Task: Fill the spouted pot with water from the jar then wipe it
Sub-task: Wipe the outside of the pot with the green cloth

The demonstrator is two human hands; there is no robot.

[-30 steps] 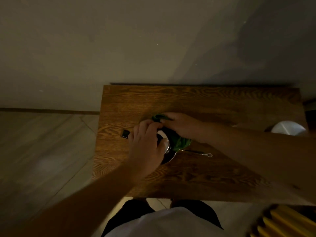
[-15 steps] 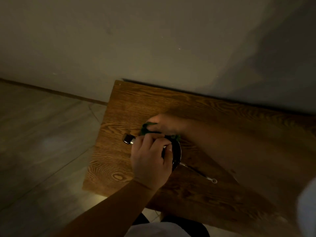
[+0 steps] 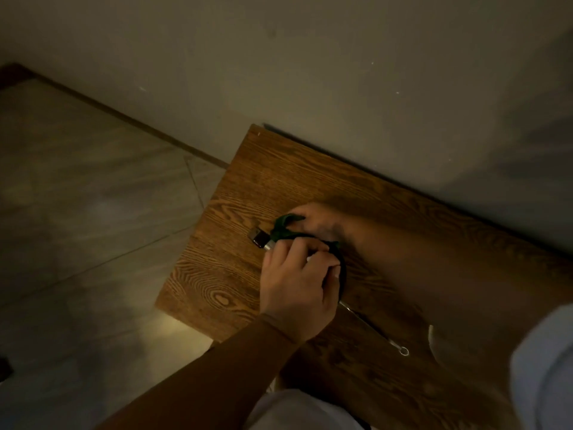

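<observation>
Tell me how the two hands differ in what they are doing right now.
The left hand clamps over the pot, palm down; the right hand presses the green cloth behind it. The left hand is nearer the camera, the right hand nearer the wall. Both work on the pot.

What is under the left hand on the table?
The pot, mostly covered by the left hand; only its dark rim and handle end show. The right hand presses a green cloth against it. Any water inside is hidden.
</observation>
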